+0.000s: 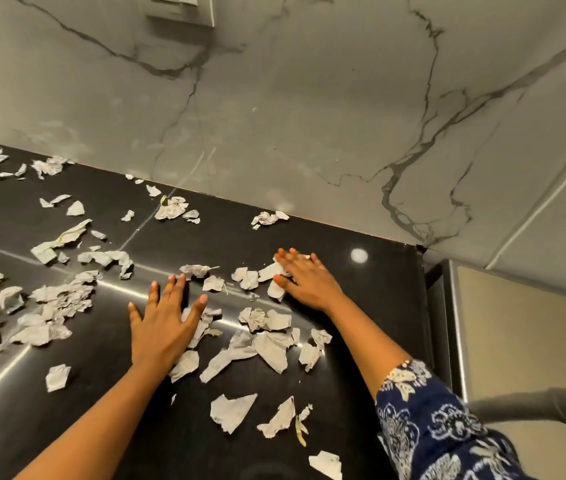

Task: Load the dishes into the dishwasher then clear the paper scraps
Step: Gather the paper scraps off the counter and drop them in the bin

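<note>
Black and glossy, the tabletop runs up to a grey-veined marble wall, and torn paper scraps lie scattered over nearly all of it, thickest at the left edge and in the patch between my arms. My left hand lies flat, palm down, fingers spread apart, its thumb side resting on a few scraps. My right hand is farther out toward the wall, also flat and open, fingers together, pressing on a small cluster of scraps that pokes out beneath the fingers. Neither hand grips anything. More scraps sit near the wall and close to me by the front edge. My right arm wears a blue patterned sleeve. High on the wall is a switch plate, and a grey hose crosses at the right.
</note>
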### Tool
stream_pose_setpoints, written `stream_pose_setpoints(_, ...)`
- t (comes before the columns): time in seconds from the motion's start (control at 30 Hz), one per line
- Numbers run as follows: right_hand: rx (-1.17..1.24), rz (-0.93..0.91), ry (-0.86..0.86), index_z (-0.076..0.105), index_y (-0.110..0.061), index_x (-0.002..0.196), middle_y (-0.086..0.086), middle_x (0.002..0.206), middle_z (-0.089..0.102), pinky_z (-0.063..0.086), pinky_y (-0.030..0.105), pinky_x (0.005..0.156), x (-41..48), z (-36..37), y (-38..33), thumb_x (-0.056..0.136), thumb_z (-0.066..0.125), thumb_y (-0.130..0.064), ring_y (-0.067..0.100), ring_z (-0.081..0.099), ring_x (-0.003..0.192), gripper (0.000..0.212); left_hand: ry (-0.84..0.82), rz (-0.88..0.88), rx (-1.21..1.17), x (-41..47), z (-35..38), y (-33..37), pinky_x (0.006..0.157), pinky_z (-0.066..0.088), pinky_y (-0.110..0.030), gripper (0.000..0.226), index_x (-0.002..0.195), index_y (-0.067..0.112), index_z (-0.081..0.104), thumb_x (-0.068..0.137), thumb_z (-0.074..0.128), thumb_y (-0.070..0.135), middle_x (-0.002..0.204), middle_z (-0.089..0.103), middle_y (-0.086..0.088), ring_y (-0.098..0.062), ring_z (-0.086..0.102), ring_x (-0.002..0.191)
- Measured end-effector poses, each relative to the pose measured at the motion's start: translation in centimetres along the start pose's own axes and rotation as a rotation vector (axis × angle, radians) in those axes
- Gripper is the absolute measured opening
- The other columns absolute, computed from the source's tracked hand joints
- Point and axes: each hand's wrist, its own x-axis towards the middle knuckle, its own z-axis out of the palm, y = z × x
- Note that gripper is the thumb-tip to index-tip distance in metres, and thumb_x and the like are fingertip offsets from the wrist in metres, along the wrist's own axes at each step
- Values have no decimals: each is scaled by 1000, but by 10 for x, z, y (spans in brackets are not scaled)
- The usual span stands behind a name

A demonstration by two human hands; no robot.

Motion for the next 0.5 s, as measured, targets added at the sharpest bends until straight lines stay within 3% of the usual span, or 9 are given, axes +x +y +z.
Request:
stream_pose_setpoints(0.13,102,-57,-74,15,-30,150,-13,158,9,-3,45,118,-23,8,-46,100,18,-49,6,1,145,54,-27,42,-37,-5,-5,0,115,-1,-54,85,151,38,14,78,4,79,158,18,10,-17,6,148)
stream_pose_setpoints(0.23,607,-1,-102,26,-25,148,-14,154,12,-7,42,117,-50,-10,-72,103,18,-38,3,-3,142,47,-124,68,-162,-14,-14,1,119,1,-47,91,149,34,26,74,1,79,157,25,5,-12,10,147)
stream_pose_setpoints(0.3,927,102,-18,28,-20,147,-10,154,12,2,30,115,-77,-21,-77,103,26,-33,6,-3,142,46,-163,27,-397,-34,-25,1,119,5,-42,74,148,31,30,88,15,73,154,32,-1,-11,17,144)
stream_pose_setpoints(0.4,807,162,151,28,-26,146,-5,156,19,10,28,116,-131,-15,-64,95,45,-40,8,5,145,55,-44,0,-552,-76,-38,-15,119,12,-45,48,142,32,39,97,44,45,147,42,1,-17,30,141)
stream_pose_setpoints(0.5,708,270,153,9,-35,149,-15,157,0,7,35,119,-198,11,-59,79,45,-66,2,-4,143,84,187,-33,-304,-123,-41,-51,118,6,-52,65,143,23,41,86,52,54,154,30,-3,-19,20,145)
